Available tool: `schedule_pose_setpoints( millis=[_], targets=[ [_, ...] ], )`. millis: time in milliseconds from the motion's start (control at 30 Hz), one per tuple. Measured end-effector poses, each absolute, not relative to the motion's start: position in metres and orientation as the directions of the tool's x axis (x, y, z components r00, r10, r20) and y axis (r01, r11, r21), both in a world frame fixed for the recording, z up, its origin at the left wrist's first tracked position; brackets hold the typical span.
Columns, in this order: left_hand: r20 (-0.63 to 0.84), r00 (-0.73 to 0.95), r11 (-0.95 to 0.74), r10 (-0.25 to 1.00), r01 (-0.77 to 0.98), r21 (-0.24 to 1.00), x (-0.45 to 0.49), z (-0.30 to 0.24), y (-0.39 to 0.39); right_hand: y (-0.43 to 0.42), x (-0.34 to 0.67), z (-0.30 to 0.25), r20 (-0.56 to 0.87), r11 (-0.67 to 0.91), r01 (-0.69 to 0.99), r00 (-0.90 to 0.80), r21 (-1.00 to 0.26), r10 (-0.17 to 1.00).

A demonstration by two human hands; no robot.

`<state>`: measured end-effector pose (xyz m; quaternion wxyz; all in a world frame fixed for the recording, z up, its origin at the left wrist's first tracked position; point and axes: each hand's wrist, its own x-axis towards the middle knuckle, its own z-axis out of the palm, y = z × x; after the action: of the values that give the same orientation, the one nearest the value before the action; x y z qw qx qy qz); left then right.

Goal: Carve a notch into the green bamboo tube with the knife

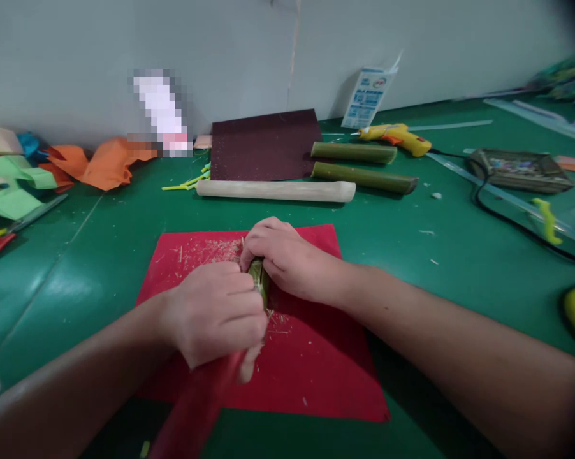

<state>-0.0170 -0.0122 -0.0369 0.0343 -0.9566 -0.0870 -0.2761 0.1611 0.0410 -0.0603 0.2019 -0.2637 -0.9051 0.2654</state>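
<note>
Bamboo [258, 277] sits pinched in the right grip [287, 255]; left grip [219, 312] clenches a red handle [192, 408] angled toward seven o'clock.

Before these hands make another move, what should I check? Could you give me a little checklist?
1. Left-hand fingers closed around the red handle: ok.
2. Right-hand fingers on the green bamboo: ok, at its far end.
3. Tip of the red-handled tool: cannot tell, hidden by the hands.
4. Red sheet under the work: ok.
5. Sheet free of shavings: not ok, they are scattered over it.
6. Yellow glue gun apart from both hands: ok, lying farther back.
</note>
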Motion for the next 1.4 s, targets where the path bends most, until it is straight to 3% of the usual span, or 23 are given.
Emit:
schedule_pose_setpoints(
  millis=[100, 200, 267, 533, 767, 1100, 1400],
  targets=[
    [0.633, 0.684, -0.932, 0.363, 0.259, 0.254, -0.02, -0.04, -0.013, 0.04, 0.162, -0.059, 0.232, 0.729, 0.362, -0.784, -0.581, 0.575],
    [0.654, 0.464, -0.792, 0.597, 0.212, 0.572, -0.021, -0.047, -0.014, 0.04, 0.162, -0.058, 0.234, 0.734, 0.364, -0.786, -0.574, 0.573],
    [0.639, 0.375, -0.725, 0.672, 0.154, 0.672, -0.019, -0.051, -0.015, 0.039, 0.162, -0.058, 0.236, 0.734, 0.364, -0.785, -0.574, 0.573],
    [0.594, 0.377, -0.692, 0.71, 0.218, 0.688, -0.012, -0.046, -0.015, 0.041, 0.161, -0.061, 0.248, 0.733, 0.345, -0.785, -0.587, 0.567],
    [0.559, 0.399, -0.649, 0.727, 0.132, 0.749, -0.024, -0.058, -0.008, 0.042, 0.161, -0.062, 0.266, 0.734, 0.321, -0.785, -0.599, 0.56],
    [0.466, 0.501, -0.6, 0.729, 0.14, 0.787, -0.025, -0.049, -0.004, 0.043, 0.162, -0.063, 0.275, 0.74, 0.318, -0.784, -0.593, 0.556],
    [0.416, 0.459, -0.513, 0.785, 0.107, 0.851, -0.027, -0.056, 0.0, 0.043, 0.161, -0.061, 0.264, 0.737, 0.322, -0.788, -0.594, 0.557]
  ],
)
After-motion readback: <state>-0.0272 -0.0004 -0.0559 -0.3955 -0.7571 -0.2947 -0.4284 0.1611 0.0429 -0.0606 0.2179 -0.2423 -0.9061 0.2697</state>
